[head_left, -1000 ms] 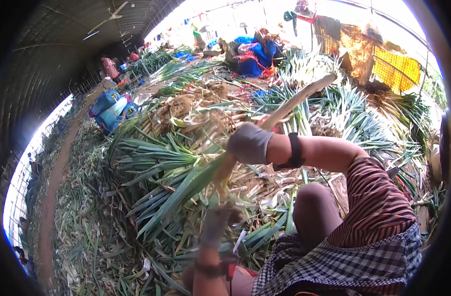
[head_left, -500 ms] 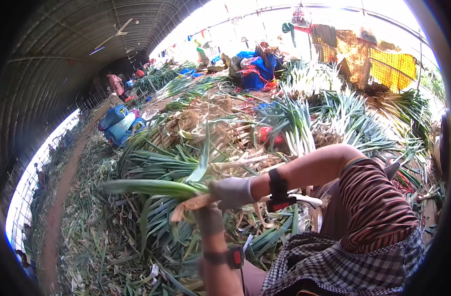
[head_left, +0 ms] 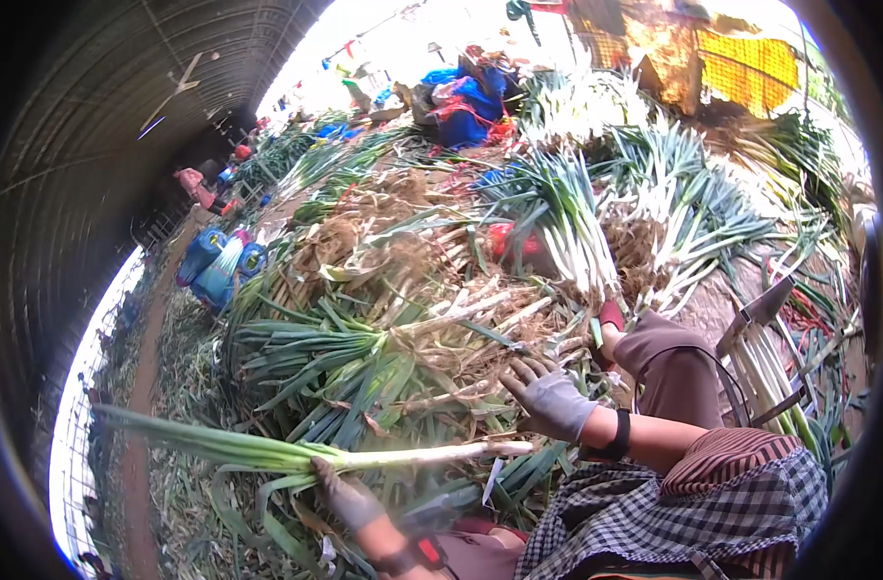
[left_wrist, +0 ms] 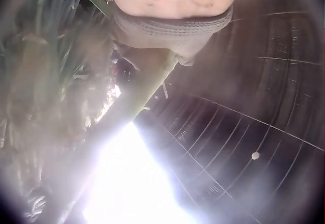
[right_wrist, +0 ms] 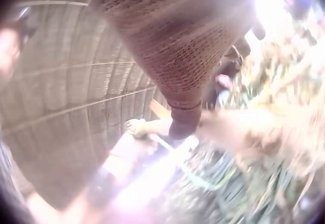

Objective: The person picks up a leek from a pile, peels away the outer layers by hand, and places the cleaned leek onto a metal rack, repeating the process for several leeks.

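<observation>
In the head view, a long green onion [head_left: 403, 456] lies almost level over the pile, its green leaves to the left and its white end to the right. My gloved left hand [head_left: 349, 495] grips it near where the leaves meet the white stalk. The left wrist view shows the pale stalk [left_wrist: 147, 84] coming out from under the glove. To the right and above the white end, my gloved right hand [head_left: 552, 401] is apart from the onion, fingers spread and holding nothing. Trimmed onions and dry leaves [head_left: 461, 382] lie just beyond it.
A heap of green onions [head_left: 306, 343] lies in front, leaf litter [head_left: 195, 464] to the left. Upright bundles [head_left: 572, 227] stand at the back right. Blue rolls [head_left: 214, 266] sit at the far left. My knee [head_left: 678, 362] is close on the right, near a flat metal piece [head_left: 770, 300].
The right hand held the raised onion, then came down to the left hand with a brown peel between them. Now it has let go and moved right, while the left hand holds the onion level.
</observation>
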`<action>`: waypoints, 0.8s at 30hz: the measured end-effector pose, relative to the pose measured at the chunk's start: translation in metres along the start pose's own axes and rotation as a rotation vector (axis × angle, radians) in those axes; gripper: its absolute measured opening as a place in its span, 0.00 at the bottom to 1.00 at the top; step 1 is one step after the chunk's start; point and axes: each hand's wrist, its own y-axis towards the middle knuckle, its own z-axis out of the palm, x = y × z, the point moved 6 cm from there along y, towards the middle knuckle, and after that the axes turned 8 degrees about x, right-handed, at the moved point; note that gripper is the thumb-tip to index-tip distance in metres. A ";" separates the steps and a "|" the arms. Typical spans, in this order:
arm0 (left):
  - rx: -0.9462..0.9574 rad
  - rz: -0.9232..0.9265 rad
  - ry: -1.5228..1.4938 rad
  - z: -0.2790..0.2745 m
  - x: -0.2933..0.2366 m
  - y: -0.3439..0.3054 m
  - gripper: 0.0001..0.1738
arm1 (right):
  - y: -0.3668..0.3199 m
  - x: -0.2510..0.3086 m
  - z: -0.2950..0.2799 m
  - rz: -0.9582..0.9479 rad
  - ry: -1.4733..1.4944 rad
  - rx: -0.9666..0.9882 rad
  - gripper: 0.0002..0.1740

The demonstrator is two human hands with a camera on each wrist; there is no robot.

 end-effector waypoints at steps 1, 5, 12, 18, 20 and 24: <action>-0.025 0.034 0.000 -0.001 0.004 0.002 0.30 | -0.005 -0.007 -0.003 0.020 0.167 0.019 0.46; 0.009 0.082 0.121 0.027 -0.009 -0.006 0.31 | 0.000 0.017 -0.026 -0.348 0.616 -0.105 0.44; 0.125 -0.002 -0.046 0.081 -0.042 -0.028 0.37 | -0.004 0.022 0.088 -0.154 0.808 0.329 0.24; 0.268 -0.178 -0.389 0.097 -0.040 -0.031 0.26 | -0.023 0.011 0.055 -0.051 0.919 0.162 0.28; 0.192 -0.186 -0.360 0.090 -0.034 -0.035 0.24 | -0.024 0.009 0.057 -0.052 0.957 0.180 0.29; 0.163 -0.285 -0.465 0.092 -0.043 -0.048 0.24 | -0.029 0.012 0.067 -0.059 1.001 0.178 0.30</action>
